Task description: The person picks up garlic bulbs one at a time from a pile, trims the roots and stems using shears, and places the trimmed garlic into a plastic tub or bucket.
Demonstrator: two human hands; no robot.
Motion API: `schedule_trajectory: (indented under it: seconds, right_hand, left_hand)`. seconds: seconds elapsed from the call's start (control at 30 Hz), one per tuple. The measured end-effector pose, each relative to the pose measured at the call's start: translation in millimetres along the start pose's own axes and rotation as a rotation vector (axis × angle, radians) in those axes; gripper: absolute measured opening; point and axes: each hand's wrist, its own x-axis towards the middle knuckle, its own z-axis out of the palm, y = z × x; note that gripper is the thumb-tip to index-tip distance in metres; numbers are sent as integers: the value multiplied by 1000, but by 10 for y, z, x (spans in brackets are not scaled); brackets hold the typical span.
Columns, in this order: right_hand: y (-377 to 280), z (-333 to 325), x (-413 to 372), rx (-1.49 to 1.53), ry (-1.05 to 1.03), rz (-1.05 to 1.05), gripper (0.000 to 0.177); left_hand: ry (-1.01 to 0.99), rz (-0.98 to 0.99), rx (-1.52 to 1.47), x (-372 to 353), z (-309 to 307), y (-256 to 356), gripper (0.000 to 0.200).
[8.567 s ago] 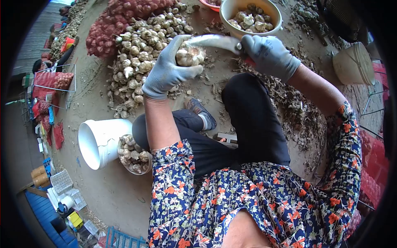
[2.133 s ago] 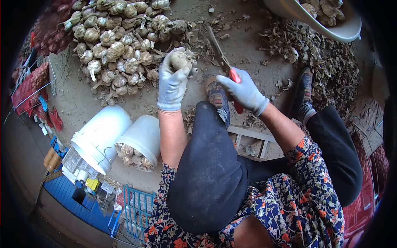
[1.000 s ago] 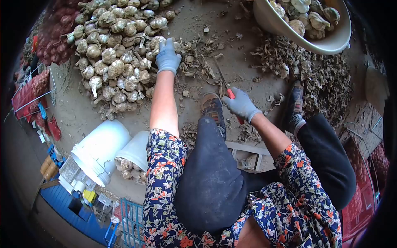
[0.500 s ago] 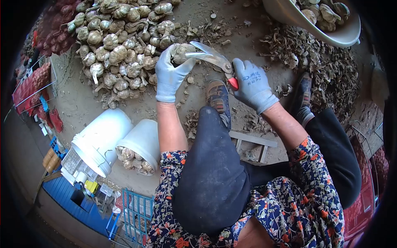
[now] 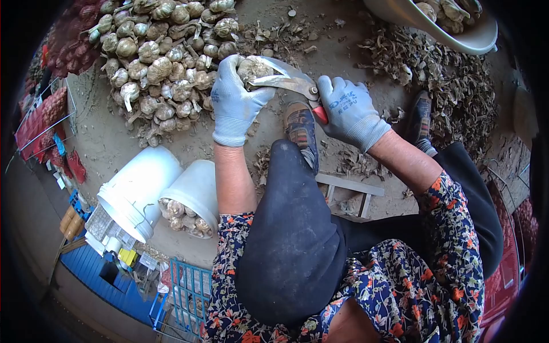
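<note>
My left hand, in a pale blue-grey glove, is closed around a dry garlic bulb. My right hand, gloved alike, grips the red handles of a pair of pruning shears. Their two metal blades are spread apart and point left, with the tips at the side of the bulb facing my right hand. Fingers of my left hand lie close to the lower blade. Part of the handles is hidden inside my right hand. A large garlic pile lies just left of my left hand.
A white bucket and a smaller tub with garlic lie tipped at left. A pale basin holds garlic at upper right. Dry trimmings cover the ground below it. A metal frame sits by my knee.
The shears' blades have moved left and now reach the garlic bulb's side. The bulb has turned slightly in my left hand. My right hand has shifted a little down and right.
</note>
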Motion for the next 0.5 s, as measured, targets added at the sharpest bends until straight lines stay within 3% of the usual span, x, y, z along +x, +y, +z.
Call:
schedule_trajectory:
  seconds: [0.1,0.27,0.43,0.5]
  right_hand:
    - [18,86,-35,22,54,-26,38]
    - [70,307,49,194,-29,18,34]
    - [17,434,-36,355,-77,94,33]
    - [-1,428,-121,398,25,99,35]
  left_hand:
    - [-78,-60,-41,-7,-17,6,60]
    - [-100,-105,36,-16,87,-144,67]
    - [-45,-208,-76,-56,148,-128,69]
    - [-26,-262,-140,-44,142,-154,70]
